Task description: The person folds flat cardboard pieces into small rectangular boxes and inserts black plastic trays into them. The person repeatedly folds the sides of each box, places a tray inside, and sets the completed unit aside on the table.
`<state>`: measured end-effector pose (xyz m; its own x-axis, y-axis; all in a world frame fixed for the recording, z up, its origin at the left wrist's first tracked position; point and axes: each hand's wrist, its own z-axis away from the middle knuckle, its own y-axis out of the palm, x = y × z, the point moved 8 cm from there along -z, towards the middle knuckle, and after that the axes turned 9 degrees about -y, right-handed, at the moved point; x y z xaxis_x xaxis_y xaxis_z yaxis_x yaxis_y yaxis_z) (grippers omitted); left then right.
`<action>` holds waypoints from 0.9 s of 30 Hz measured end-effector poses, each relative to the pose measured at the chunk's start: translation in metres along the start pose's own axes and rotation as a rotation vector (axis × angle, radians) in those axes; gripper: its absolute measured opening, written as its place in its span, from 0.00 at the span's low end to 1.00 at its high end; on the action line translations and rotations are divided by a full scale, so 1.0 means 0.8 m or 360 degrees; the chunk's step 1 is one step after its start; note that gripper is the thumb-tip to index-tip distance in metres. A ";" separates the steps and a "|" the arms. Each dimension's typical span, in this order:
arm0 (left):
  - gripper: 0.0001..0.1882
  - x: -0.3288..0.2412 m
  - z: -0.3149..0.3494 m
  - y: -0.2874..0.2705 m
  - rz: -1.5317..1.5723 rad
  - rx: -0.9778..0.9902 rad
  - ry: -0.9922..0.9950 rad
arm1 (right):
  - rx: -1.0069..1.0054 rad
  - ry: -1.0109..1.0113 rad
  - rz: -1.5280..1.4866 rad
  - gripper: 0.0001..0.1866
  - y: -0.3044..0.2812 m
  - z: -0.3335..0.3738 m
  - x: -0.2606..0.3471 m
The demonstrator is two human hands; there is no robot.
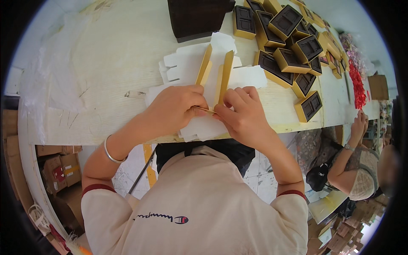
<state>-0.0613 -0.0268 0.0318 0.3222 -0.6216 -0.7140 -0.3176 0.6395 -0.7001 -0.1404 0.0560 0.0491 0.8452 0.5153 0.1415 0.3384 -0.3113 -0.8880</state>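
Note:
Near the table's front edge, my left hand (180, 104) and my right hand (243, 114) pinch the near end of a partly folded gold cardboard box (226, 72). Its two long sides stand up and run away from me. The near edge of the card shows between my fingertips, which almost meet. Beneath it lie several flat white die-cut card blanks (182, 61), with notched flaps sticking out on both sides. My palms are turned away, so part of the grip is hidden. A silver bangle circles my left wrist.
A dark brown box-like block (197, 19) stands beyond the blanks. To its right is a heap of gold boxes with black inserts (291, 61). Clear plastic film (46, 80) covers the left side. At far right a co-worker's hands (359, 123) touch red strands (357, 87). Cardboard boxes (61, 172) sit under the table.

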 end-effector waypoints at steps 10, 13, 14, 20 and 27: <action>0.14 -0.026 0.018 -0.029 -0.0425 -0.0038 0.0313 | -0.0053 -0.0131 0.0422 0.15 -0.037 -0.001 -0.042; 0.23 -0.017 0.019 -0.047 -0.0357 -0.0381 0.0318 | -0.0053 -0.0170 0.0460 0.11 -0.044 -0.007 -0.001; 0.28 -0.014 0.017 -0.049 -0.0201 -0.0337 0.0216 | -0.0031 -0.0145 0.0443 0.11 -0.046 -0.006 0.009; 0.46 0.017 -0.002 -0.026 -0.0008 0.0231 -0.0070 | 0.0007 0.0050 0.0003 0.18 -0.040 0.007 0.011; 0.43 -0.013 -0.005 -0.039 -0.0732 -0.0131 0.0326 | 0.0159 0.0101 -0.0309 0.23 -0.042 0.045 -0.034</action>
<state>-0.0584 -0.0420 0.0606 0.2664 -0.9116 -0.3132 -0.2559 0.2464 -0.9348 -0.1897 0.0810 0.0595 0.7937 0.5057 0.3382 0.4572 -0.1290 -0.8800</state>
